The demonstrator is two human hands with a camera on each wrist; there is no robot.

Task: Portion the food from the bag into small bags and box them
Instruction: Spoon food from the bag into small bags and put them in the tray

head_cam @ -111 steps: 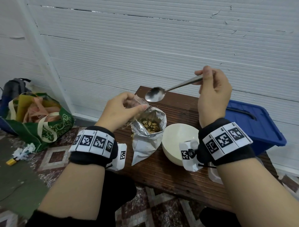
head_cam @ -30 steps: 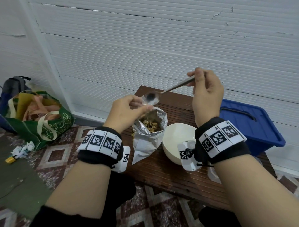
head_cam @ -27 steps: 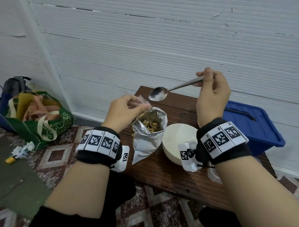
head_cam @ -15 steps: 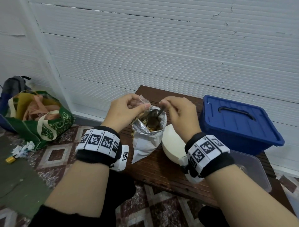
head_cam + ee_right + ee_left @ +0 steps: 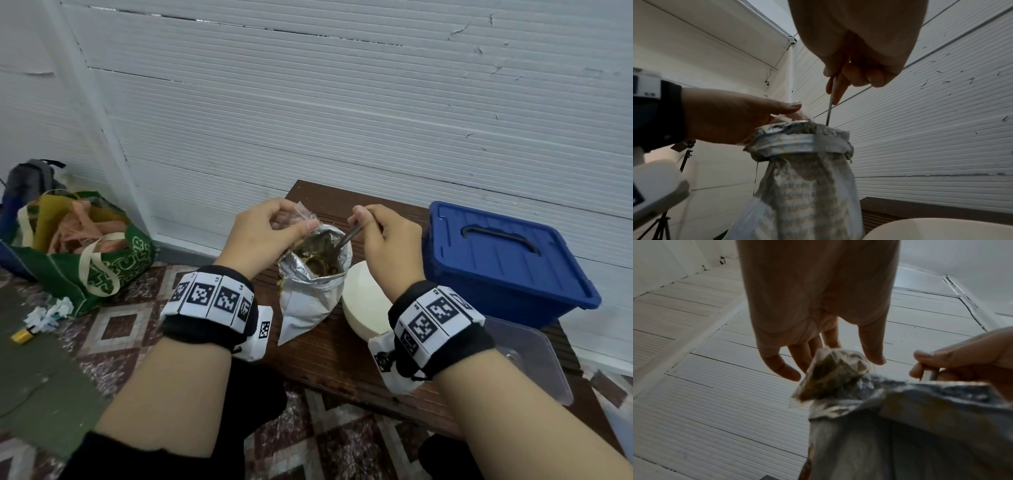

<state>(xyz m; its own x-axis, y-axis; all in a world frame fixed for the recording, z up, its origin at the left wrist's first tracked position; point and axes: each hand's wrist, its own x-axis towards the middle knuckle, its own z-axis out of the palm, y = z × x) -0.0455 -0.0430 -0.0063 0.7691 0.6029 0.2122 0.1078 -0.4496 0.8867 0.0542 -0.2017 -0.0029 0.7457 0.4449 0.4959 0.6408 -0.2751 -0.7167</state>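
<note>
A silver foil food bag [image 5: 310, 291] stands open on the wooden bench [image 5: 329, 356], with brown pieces of food [image 5: 320, 265] inside. My left hand [image 5: 270, 233] pinches a small clear plastic bag [image 5: 299, 219] just above the foil bag's left rim; in the left wrist view the small bag [image 5: 832, 374] holds some brown food. My right hand [image 5: 383, 236] grips a metal spoon [image 5: 347, 236] whose bowl is dipped down into the foil bag [image 5: 807, 170]. The spoon handle [image 5: 830, 104] runs from the fingers into the bag's mouth.
A white bowl [image 5: 364, 305] sits right of the foil bag. A blue lidded box [image 5: 503, 263] stands at the bench's right end, with a clear plastic container [image 5: 527, 359] in front of it. A green shopping bag [image 5: 78, 253] lies on the tiled floor at left.
My right hand came down from above with the spoon and pushed its bowl into the foil bag. The left hand kept holding the small clear bag at the rim.
</note>
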